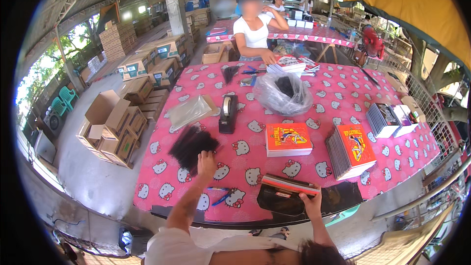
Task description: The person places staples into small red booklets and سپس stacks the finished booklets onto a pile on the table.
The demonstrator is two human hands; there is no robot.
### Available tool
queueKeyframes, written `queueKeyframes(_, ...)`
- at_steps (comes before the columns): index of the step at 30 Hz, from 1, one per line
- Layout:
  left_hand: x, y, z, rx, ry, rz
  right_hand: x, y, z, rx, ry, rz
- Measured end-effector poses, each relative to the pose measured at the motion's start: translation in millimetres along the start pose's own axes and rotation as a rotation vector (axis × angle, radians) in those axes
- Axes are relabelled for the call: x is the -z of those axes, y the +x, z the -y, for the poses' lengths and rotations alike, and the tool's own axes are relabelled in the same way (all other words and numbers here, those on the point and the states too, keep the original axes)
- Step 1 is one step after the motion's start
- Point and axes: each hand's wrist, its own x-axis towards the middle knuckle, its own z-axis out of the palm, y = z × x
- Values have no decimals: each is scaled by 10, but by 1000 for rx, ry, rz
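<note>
The left hand (206,159) is touching black strips (192,146), fingers loose; the right hand (311,201) is gripping a booklet bundle (289,185) at the worktop's (245,167) near edge.

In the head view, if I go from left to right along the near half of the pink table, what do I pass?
Pile of thin black strips with the left hand on it → blue pens → small stack of books held by the right hand → red-covered book stack → fanned row of red books.
</note>
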Motion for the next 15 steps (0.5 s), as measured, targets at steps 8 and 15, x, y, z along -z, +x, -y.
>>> queueKeyframes(8,88,108,-14,-19,-99,51,119,62,431,112,-162,-12)
queueKeyframes(15,506,67,-845,-82,-355,109,-1054,245,1035,681,-990,212)
